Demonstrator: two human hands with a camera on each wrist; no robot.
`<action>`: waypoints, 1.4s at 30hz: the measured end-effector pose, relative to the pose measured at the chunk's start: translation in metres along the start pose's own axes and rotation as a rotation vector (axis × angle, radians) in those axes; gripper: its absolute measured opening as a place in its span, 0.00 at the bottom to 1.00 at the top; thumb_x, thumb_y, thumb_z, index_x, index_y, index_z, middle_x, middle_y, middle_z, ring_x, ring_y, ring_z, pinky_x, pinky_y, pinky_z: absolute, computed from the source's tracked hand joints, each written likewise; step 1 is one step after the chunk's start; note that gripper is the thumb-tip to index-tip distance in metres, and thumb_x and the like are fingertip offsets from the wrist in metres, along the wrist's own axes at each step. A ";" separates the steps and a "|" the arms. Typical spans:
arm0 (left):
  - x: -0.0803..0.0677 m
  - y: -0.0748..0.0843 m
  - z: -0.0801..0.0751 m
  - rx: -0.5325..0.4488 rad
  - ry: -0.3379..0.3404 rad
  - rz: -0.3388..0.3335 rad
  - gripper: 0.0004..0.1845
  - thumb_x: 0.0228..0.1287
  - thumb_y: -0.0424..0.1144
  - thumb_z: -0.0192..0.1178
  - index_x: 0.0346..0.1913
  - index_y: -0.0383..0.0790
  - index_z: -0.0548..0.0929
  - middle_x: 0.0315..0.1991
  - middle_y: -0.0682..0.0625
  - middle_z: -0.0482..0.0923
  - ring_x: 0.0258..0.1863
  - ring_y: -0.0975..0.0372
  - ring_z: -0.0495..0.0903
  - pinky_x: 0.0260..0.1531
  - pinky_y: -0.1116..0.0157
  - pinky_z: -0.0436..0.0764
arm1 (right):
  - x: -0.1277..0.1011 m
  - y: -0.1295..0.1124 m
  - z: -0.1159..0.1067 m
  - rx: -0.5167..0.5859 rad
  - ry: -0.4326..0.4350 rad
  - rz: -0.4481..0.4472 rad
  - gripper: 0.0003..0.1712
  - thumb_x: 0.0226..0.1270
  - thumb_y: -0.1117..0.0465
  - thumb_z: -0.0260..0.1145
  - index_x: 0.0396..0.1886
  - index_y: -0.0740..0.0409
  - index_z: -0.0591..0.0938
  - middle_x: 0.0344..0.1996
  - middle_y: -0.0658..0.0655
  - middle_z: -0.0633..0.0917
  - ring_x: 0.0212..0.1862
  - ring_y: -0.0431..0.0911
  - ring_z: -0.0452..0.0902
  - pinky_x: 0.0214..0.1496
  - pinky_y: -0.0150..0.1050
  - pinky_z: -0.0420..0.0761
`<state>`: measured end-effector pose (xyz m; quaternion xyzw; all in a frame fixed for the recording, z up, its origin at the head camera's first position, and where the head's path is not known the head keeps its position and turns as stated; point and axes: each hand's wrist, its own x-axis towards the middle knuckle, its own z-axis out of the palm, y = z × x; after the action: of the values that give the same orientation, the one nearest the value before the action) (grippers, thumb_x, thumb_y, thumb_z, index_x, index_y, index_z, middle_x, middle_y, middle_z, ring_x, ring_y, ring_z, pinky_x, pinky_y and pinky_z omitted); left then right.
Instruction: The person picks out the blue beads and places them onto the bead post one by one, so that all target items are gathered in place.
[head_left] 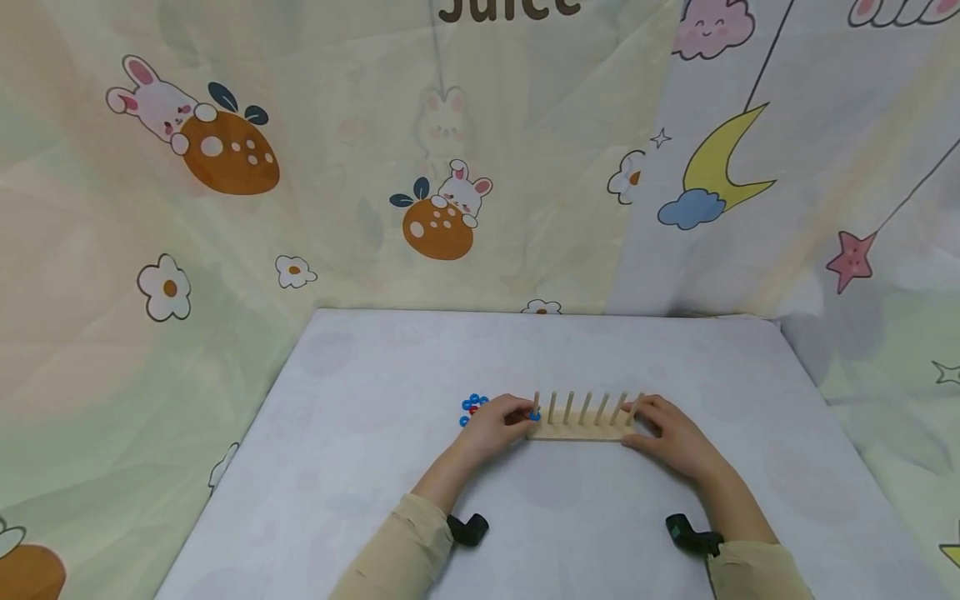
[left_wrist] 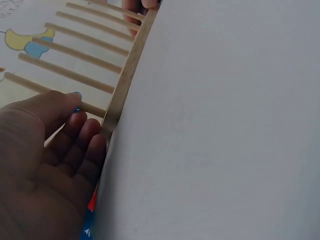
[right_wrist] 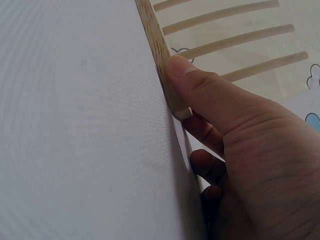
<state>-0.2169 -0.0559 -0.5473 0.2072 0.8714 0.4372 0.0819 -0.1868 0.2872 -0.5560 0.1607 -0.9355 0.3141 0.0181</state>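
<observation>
A wooden board with several upright pegs (head_left: 581,432) stands on the white table. My left hand (head_left: 495,427) is at its left end, thumb and fingers pinching a small blue ring (head_left: 535,416) around the leftmost peg (left_wrist: 93,109). In the left wrist view that ring (left_wrist: 78,101) shows partly behind the thumb, above the base. At the opposite end my right hand (head_left: 672,435) grips the board, its thumb (right_wrist: 181,67) pressed on the front edge and fingers behind. The other pegs in view carry no rings.
Loose blue rings (head_left: 467,405) and a red ring (head_left: 473,410) lie on the table just left of my left hand, which partly hides them. Behind the table's far edge hangs a printed cloth (head_left: 525,275). Black wrist cameras (head_left: 470,530) sit by both sleeves.
</observation>
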 end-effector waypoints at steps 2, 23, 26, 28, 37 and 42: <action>0.001 -0.001 -0.002 0.033 -0.017 0.008 0.16 0.67 0.47 0.64 0.55 0.52 0.84 0.45 0.59 0.82 0.44 0.70 0.78 0.48 0.70 0.78 | 0.000 0.000 0.000 0.000 0.000 0.000 0.30 0.58 0.43 0.73 0.58 0.48 0.81 0.57 0.56 0.78 0.65 0.60 0.69 0.64 0.62 0.69; 0.012 0.000 -0.005 0.256 -0.079 0.059 0.11 0.66 0.46 0.65 0.48 0.49 0.86 0.39 0.58 0.78 0.37 0.69 0.73 0.39 0.73 0.74 | 0.001 0.001 0.001 0.006 0.003 -0.006 0.29 0.58 0.42 0.73 0.58 0.48 0.81 0.55 0.54 0.78 0.64 0.58 0.70 0.63 0.61 0.69; 0.011 0.002 -0.006 0.262 -0.086 0.054 0.12 0.66 0.46 0.65 0.50 0.49 0.86 0.39 0.58 0.77 0.37 0.69 0.73 0.39 0.72 0.74 | 0.001 0.002 0.001 0.011 0.003 -0.010 0.29 0.58 0.43 0.73 0.57 0.48 0.81 0.55 0.54 0.78 0.64 0.59 0.70 0.64 0.61 0.69; 0.010 0.002 -0.007 0.265 -0.084 0.059 0.13 0.66 0.46 0.65 0.51 0.49 0.85 0.39 0.59 0.77 0.37 0.70 0.73 0.39 0.73 0.74 | 0.001 0.002 0.001 0.014 0.001 -0.009 0.29 0.58 0.43 0.73 0.57 0.48 0.81 0.56 0.55 0.78 0.65 0.60 0.69 0.64 0.62 0.68; 0.005 0.003 -0.042 0.124 -0.047 0.020 0.16 0.68 0.46 0.62 0.57 0.53 0.84 0.44 0.58 0.81 0.41 0.68 0.76 0.42 0.69 0.77 | 0.001 0.003 0.002 0.006 -0.009 0.011 0.29 0.59 0.41 0.72 0.58 0.48 0.80 0.56 0.55 0.78 0.66 0.60 0.68 0.64 0.62 0.68; 0.010 -0.011 -0.072 0.112 -0.007 -0.066 0.17 0.68 0.47 0.62 0.59 0.53 0.83 0.49 0.56 0.81 0.44 0.64 0.77 0.44 0.66 0.79 | 0.001 0.002 0.001 0.015 -0.010 0.011 0.29 0.59 0.41 0.72 0.58 0.48 0.81 0.56 0.55 0.78 0.65 0.60 0.69 0.64 0.62 0.68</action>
<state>-0.2527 -0.1095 -0.5123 0.1844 0.9005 0.3841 0.0877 -0.1879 0.2876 -0.5576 0.1570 -0.9342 0.3202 0.0104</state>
